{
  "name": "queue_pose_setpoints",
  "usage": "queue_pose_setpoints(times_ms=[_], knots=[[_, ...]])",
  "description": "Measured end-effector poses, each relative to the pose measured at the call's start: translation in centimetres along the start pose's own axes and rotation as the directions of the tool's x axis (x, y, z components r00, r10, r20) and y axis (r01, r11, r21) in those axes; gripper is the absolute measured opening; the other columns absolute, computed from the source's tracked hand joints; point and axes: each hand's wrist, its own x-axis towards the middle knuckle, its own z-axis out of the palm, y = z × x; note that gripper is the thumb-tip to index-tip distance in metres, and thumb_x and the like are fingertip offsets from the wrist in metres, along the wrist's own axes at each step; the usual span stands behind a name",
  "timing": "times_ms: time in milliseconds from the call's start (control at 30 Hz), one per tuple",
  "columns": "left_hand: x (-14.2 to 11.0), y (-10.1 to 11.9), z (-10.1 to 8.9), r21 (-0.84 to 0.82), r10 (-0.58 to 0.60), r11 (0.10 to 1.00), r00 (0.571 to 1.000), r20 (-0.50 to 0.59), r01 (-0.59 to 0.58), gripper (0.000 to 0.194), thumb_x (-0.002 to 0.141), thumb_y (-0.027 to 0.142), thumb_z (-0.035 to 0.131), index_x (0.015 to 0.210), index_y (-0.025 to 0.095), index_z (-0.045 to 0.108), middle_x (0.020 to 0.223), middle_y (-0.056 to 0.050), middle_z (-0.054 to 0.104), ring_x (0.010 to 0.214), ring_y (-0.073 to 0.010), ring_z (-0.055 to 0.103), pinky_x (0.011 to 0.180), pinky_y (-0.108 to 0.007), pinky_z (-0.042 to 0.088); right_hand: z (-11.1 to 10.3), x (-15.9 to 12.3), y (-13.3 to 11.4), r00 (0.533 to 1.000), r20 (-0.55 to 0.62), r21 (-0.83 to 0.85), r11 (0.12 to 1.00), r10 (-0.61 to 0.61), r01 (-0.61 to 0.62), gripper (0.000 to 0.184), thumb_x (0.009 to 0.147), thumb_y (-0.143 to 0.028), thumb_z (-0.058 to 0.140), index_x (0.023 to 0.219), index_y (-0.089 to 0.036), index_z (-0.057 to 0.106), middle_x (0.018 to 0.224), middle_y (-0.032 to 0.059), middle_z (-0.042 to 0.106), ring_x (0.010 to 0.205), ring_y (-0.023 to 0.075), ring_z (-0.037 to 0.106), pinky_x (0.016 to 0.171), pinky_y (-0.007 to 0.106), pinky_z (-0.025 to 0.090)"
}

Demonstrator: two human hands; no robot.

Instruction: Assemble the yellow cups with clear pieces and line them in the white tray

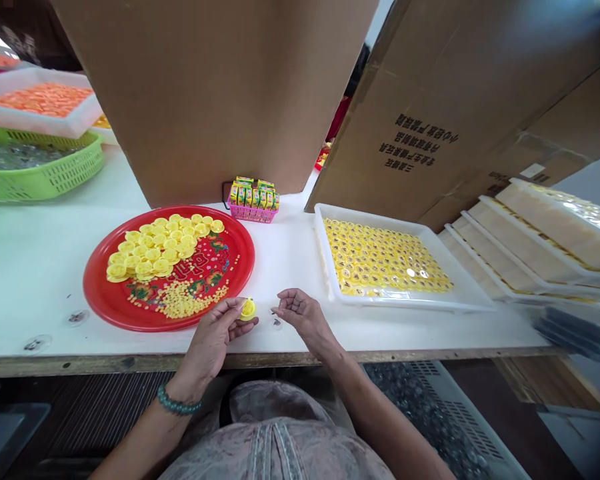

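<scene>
My left hand [219, 333] pinches a small round yellow cap [249, 309] just off the near right rim of a red plate [105, 300]. The plate holds several yellow caps [155, 250] at its far side and a heap of tiny yellow pellets [183, 300] at its near side. My right hand [300, 313] hovers a little to the right of the cap, fingers curled and pinched together; whether they hold anything is too small to see. A white tray [330, 280] packed with finished yellow pieces [385, 257] lies to the right.
A small pink basket of green-yellow packets [253, 200] stands against a large cardboard box [205, 93]. Another printed carton [455, 100] leans at right, above stacked white trays [540, 247]. A green basket [40, 173] and a tray of orange pieces [40, 100] sit far left.
</scene>
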Motion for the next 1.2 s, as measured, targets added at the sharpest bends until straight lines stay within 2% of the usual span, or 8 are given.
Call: queue_pose_setpoints(times_ms=[133,400,567,733,867,1000,1100,1200], knots=[[-0.1,-0.4,-0.2,0.058,0.029,0.998,0.999,0.033,-0.03,0.031,0.07,0.033,0.073,0.095,0.017,0.063,0.095,-0.005,0.067,0.08,-0.0184,0.068,0.074,-0.027,0.053,0.1,0.1,0.1,0.995,0.097,-0.088,0.996,0.025,-0.017,0.022,0.071,-0.027,0.068,0.09,-0.016,0.062,0.072,-0.0013,0.056,0.066,0.0097,0.051,0.062,0.023,0.042],[0.0,-0.9,0.0,0.078,0.046,0.996,0.999,0.017,-0.047,0.039,0.065,0.038,0.076,0.095,0.016,0.065,0.093,-0.006,0.068,0.078,-0.0165,0.066,0.073,-0.026,0.053,-0.4,0.8,-1.2,0.975,0.193,-0.476,0.859,-0.108,0.189,0.018,0.081,-0.021,0.055,0.095,-0.019,0.065,0.078,0.0,0.055,0.073,0.0115,0.051,0.068,0.025,0.043],[0.1,-1.1,0.5,-0.003,0.042,0.999,0.998,0.035,-0.042,0.035,0.069,0.037,0.073,0.095,0.015,0.067,0.098,-0.007,0.068,0.084,-0.0178,0.065,0.08,-0.03,0.053,-0.6,1.7,-2.1,0.956,0.293,-0.454,0.879,-0.008,0.146,0.02,0.08,-0.018,0.056,0.098,-0.017,0.063,0.078,0.0007,0.057,0.073,0.0114,0.053,0.065,0.024,0.044],[0.3,-1.6,1.0,-0.055,0.043,0.998,0.996,0.072,-0.039,0.032,0.069,0.035,0.073,0.094,0.015,0.067,0.1,-0.007,0.068,0.088,-0.018,0.065,0.083,-0.03,0.053,0.1,3.4,-2.4,0.943,0.329,-0.476,0.871,0.047,0.123,0.014,0.075,-0.008,0.056,0.085,-0.016,0.063,0.071,-0.002,0.056,0.066,0.0098,0.051,0.062,0.022,0.042],[0.3,-1.6,1.4,-0.021,0.071,0.997,0.994,0.086,-0.069,0.032,0.069,0.034,0.074,0.093,0.014,0.067,0.1,-0.007,0.068,0.09,-0.0167,0.063,0.087,-0.03,0.051,0.6,4.6,-2.8,0.92,0.392,-0.573,0.78,-0.009,0.252,0.014,0.075,-0.007,0.059,0.082,-0.017,0.067,0.083,0.0014,0.06,0.073,0.0115,0.054,0.067,0.024,0.045],[0.2,-1.5,1.6,-0.019,0.073,0.997,0.995,0.067,-0.072,0.035,0.064,0.03,0.077,0.093,0.014,0.067,0.094,-0.006,0.069,0.086,-0.0144,0.063,0.086,-0.028,0.051,0.8,5.0,-3.1,0.89,0.452,-0.607,0.71,-0.059,0.356,0.019,0.076,-0.006,0.06,0.083,-0.019,0.071,0.083,0.0024,0.06,0.077,0.0129,0.057,0.07,0.025,0.046],[0.2,-1.6,1.6,-0.02,0.065,0.998,0.996,0.064,-0.064,0.034,0.064,0.031,0.077,0.093,0.014,0.067,0.094,-0.006,0.069,0.086,-0.015,0.063,0.086,-0.029,0.051,0.9,4.5,-2.9,0.901,0.43,-0.614,0.712,-0.061,0.342,0.023,0.078,-0.006,0.057,0.087,-0.02,0.071,0.084,0.0026,0.064,0.08,0.014,0.06,0.073,0.026,0.047],[0.2,-1.6,1.5,-0.02,0.062,0.998,0.996,0.059,-0.061,0.032,0.065,0.032,0.076,0.091,0.015,0.068,0.094,-0.006,0.069,0.087,-0.0158,0.063,0.086,-0.029,0.05,0.8,3.3,-2.2,0.94,0.332,-0.573,0.775,-0.078,0.267,0.029,0.081,-0.01,0.052,0.104,-0.021,0.066,0.089,0.0026,0.067,0.082,0.0141,0.062,0.076,0.028,0.049]])
